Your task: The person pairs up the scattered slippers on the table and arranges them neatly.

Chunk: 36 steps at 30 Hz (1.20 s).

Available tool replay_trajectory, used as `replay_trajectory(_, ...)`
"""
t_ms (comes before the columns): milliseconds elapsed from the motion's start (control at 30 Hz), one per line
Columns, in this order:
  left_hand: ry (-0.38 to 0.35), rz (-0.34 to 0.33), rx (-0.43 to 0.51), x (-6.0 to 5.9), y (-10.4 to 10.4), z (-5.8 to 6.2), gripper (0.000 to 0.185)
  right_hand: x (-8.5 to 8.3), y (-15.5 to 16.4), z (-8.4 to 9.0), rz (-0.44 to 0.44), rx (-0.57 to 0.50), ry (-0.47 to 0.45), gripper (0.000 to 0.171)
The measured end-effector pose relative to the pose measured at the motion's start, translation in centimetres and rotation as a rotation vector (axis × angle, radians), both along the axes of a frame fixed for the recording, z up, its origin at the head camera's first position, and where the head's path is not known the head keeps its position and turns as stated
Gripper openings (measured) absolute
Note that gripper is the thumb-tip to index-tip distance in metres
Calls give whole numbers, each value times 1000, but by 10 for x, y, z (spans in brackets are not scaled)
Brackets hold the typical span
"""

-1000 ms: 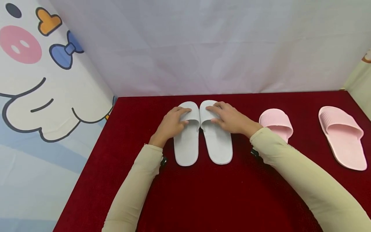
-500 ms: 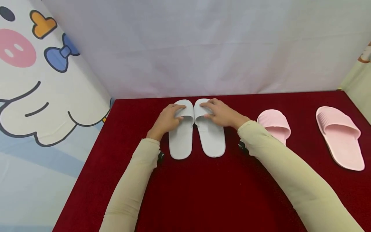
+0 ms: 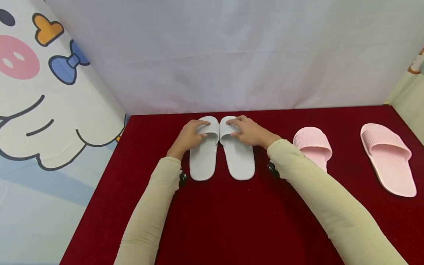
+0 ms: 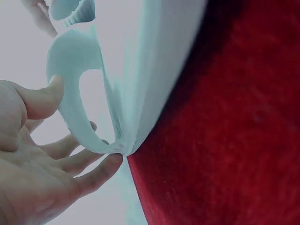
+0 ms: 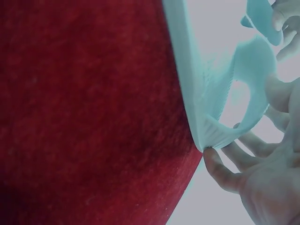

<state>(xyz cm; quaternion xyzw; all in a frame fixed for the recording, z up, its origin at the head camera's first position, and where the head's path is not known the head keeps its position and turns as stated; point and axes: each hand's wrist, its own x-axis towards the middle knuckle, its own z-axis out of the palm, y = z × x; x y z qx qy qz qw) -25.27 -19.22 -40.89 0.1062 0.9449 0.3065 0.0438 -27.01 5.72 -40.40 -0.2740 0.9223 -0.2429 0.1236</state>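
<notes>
Two white slippers stand side by side at the back, straps touching and heels apart. My left hand (image 3: 189,137) holds the left white slipper (image 3: 202,164) at its outer side. In the left wrist view the thumb (image 4: 55,91) rests on its strap (image 4: 75,51), with the fingers bent round the outer edge. My right hand (image 3: 251,132) holds the right white slipper (image 3: 241,164) likewise. In the right wrist view the thumb (image 5: 277,91) lies on that strap (image 5: 260,63) and a finger (image 5: 220,171) touches the sole's edge.
A pink slipper (image 3: 313,141) lies to the right, its heel partly hidden by my right sleeve (image 3: 298,173). Another pink slipper (image 3: 389,158) sits farther right, angled. Red cloth (image 3: 238,221) covers the table, with a white curtain (image 3: 248,66) behind its back edge.
Both white slippers have slid away from me and slightly left, together with my hands. The pink slippers stay in place. The head view has shifted a little.
</notes>
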Motion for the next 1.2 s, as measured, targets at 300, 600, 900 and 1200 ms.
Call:
replay_trajectory(300, -11, -22, 24, -1, -4, 1, 43, -1, -2, -1, -13, 14, -25, 53)
replay_trajectory(600, -11, -34, 20, 1, -5, 0, 44, 1, -3, -2, -37, -2, -22, 53)
replay_trajectory(900, -2, -44, 7, 3, -4, 0, 45, 5, -4, -5, -68, -4, 17, 53)
replay_trajectory(1200, 2, -47, 0, 6, -3, 0, 45, 10, -6, -3, -110, 14, 33, 53)
